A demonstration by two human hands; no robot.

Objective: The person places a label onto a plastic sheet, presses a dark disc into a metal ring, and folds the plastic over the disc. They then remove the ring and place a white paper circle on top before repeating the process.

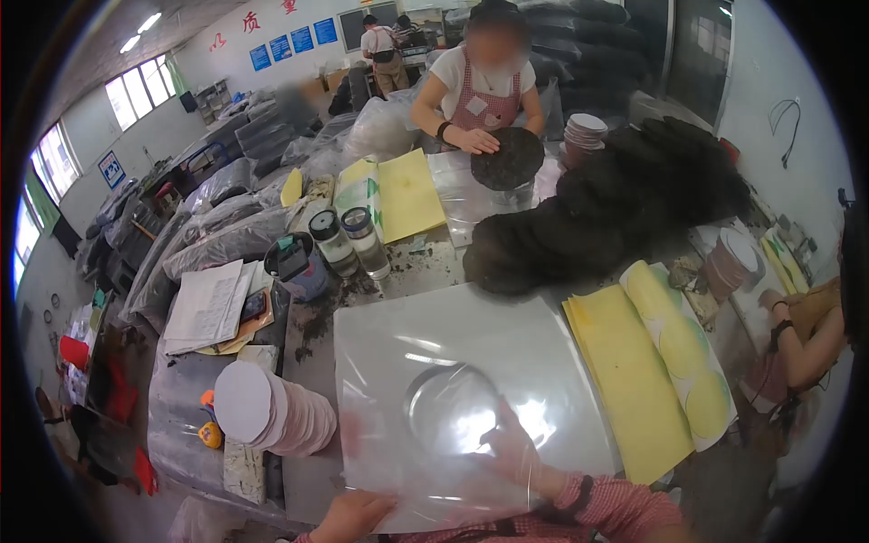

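A clear plastic sheet (pixel 471 326) lies on the table in front of me, with glare on it and a round outline (pixel 453 409) near its middle. My left hand (pixel 355 516) is at the sheet's near left corner, fingers together on its edge. My right hand (pixel 514 452) is beside the round outline, its index finger stretched out and the others partly bent; it looks partly covered by the clear film. Left of the sheet stands a leaning stack of round pale discs (pixel 276 409). Yellow sheets (pixel 625 385) lie along its right side.
Across the table a person (pixel 480 90) rests a hand on a dark round piece (pixel 507 158). A dark fluffy pile (pixel 615 199) lies beyond the sheet. Two jars (pixel 365 242), a bucket (pixel 303 271) and papers (pixel 208 303) stand left. Another person's arm (pixel 797 353) is at right.
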